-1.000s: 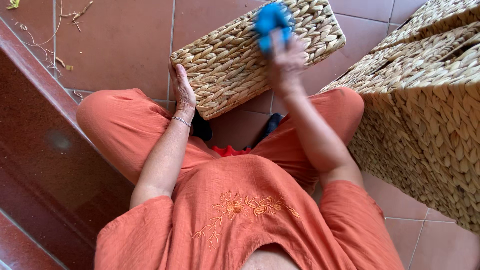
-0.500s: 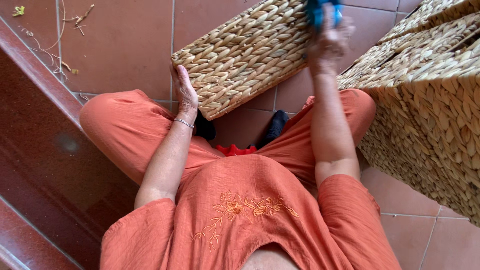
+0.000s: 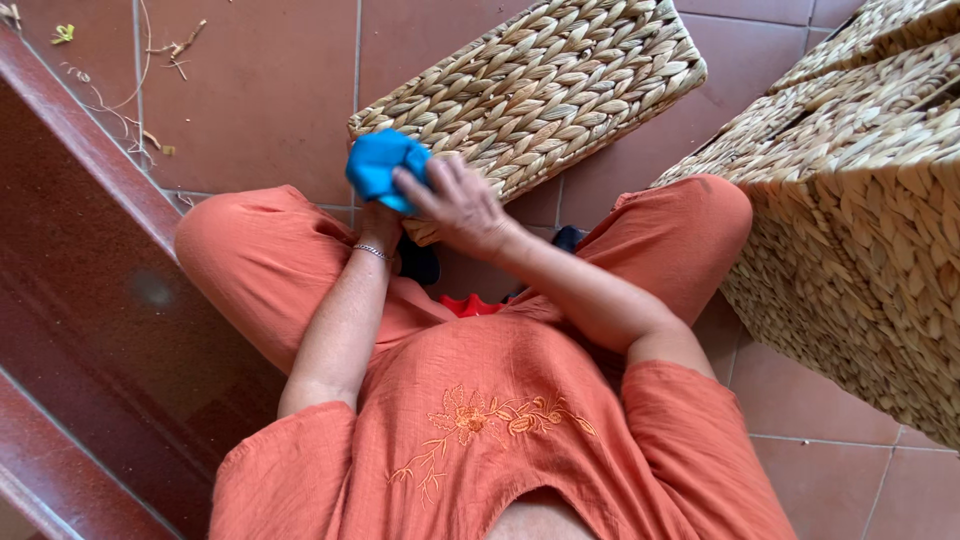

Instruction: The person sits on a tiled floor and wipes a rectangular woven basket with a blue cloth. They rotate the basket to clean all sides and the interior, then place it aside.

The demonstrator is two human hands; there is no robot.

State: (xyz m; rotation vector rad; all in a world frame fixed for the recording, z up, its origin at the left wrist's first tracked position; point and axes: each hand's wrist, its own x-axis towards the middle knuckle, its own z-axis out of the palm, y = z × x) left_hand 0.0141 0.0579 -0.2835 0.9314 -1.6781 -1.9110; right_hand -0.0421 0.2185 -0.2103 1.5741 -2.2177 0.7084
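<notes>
Baskets – 2 woven; 1 blue cloth – R hand.

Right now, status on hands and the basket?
Right hand pressing blue cloth on woven basket. Left hand mostly hidden beneath cloth at basket's near edge. Nothing in the way.

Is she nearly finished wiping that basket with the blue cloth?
Hard to tell how much is wiped. The right hand presses the blue cloth on the near corner of the woven basket, the left hand beneath it. The stacked baskets alongside sit untouched.
</notes>
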